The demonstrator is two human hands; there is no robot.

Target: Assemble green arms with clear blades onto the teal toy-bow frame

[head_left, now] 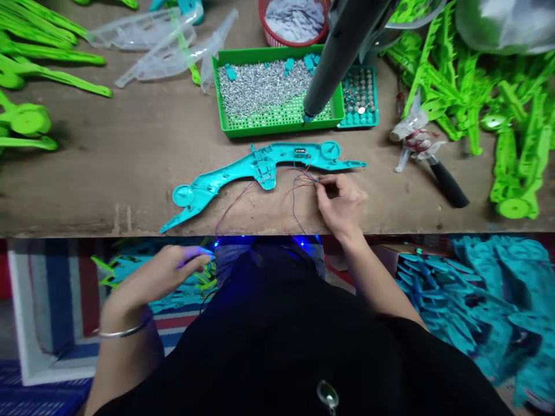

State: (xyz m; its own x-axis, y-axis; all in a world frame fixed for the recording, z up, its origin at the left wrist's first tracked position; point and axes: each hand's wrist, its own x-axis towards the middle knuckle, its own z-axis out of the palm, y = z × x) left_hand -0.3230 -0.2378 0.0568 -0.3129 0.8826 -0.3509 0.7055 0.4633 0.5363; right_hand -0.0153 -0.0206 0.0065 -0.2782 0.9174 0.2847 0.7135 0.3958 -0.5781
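Note:
A turquoise curved plastic shell [234,173] lies inner side up on the table, with a small metal part and thin wires in it. My right hand [342,202] pinches several thin red and dark wires [306,179] just below the shell's right arm. My left hand [186,263] is below the table's front edge, thumb and fingers slightly apart, with nothing visible between them. Close to its fingertips, a lit blue LED [215,244] hangs on a wire from the shell. A second lit blue LED [302,244] hangs farther right, near my lap.
Behind the shell stand a green tray of screws [260,92], a turquoise tray of small round parts [366,95] and a red basket [292,40]. A dark tool [325,75] hangs over the trays. Bright green parts [515,144] and a black-handled tool [448,182] lie right.

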